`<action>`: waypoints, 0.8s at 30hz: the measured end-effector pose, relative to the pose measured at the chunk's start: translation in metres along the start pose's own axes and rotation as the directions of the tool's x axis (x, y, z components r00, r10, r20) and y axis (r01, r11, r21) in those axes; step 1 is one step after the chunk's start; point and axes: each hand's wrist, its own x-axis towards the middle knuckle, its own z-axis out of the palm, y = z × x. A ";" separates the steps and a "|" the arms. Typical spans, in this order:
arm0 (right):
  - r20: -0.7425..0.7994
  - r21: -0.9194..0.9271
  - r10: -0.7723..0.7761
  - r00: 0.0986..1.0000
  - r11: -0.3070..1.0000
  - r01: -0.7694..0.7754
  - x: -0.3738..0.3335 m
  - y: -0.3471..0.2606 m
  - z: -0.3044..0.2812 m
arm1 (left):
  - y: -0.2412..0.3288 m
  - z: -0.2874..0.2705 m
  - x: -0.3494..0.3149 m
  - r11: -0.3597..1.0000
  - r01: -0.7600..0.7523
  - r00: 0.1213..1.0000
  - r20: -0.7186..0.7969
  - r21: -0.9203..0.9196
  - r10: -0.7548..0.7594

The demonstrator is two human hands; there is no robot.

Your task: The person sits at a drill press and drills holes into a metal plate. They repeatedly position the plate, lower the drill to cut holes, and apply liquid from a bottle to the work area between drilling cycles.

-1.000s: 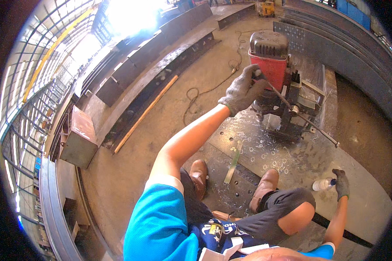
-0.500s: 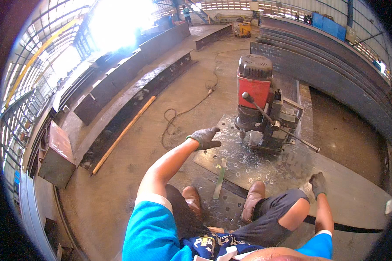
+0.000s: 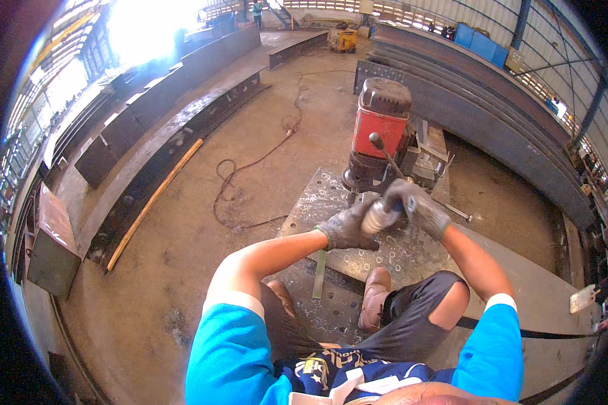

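Both my hands wear grey work gloves and meet in front of a red and black magnetic drill press (image 3: 380,128). Between them is a pale, ribbed, bottle-like object (image 3: 378,217), tilted and partly covered by the gloves. My left hand (image 3: 346,227) closes round its left side, while my right hand (image 3: 420,208) grips its upper right end; motion blurs the fingers a little. The drill stands on a steel plate (image 3: 520,263) marked with chalk circles and drilled holes. Its long feed handle (image 3: 385,150) with a ball knob passes just behind my right hand.
A flat greenish strip (image 3: 319,277) lies by my boots (image 3: 375,297). Loops of cable (image 3: 226,177) run over the floor on the left. Beyond them are a wooden pole (image 3: 157,202) and long steel beams (image 3: 182,115). More beams (image 3: 479,108) are stacked at the right.
My right hand has lifted the pale object from beside my right knee up to the drill. My left hand has moved down and right to meet it and closed. The view has shifted slightly.
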 end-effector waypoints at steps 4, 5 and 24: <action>-0.189 -0.250 0.006 0.982 0.967 -0.054 0.059 -0.049 0.005 | -0.031 -0.024 -0.021 0.962 0.170 0.965 -0.161 -0.212 -0.206; -0.348 -0.297 -0.010 0.937 0.949 -0.101 0.074 -0.055 0.005 | -0.042 -0.030 -0.027 0.960 0.208 0.949 -0.198 -0.186 -0.244; 0.217 -0.418 0.219 0.951 0.901 -0.112 0.240 0.032 0.042 | -0.144 -0.107 -0.044 0.743 0.570 0.738 0.180 0.351 -0.650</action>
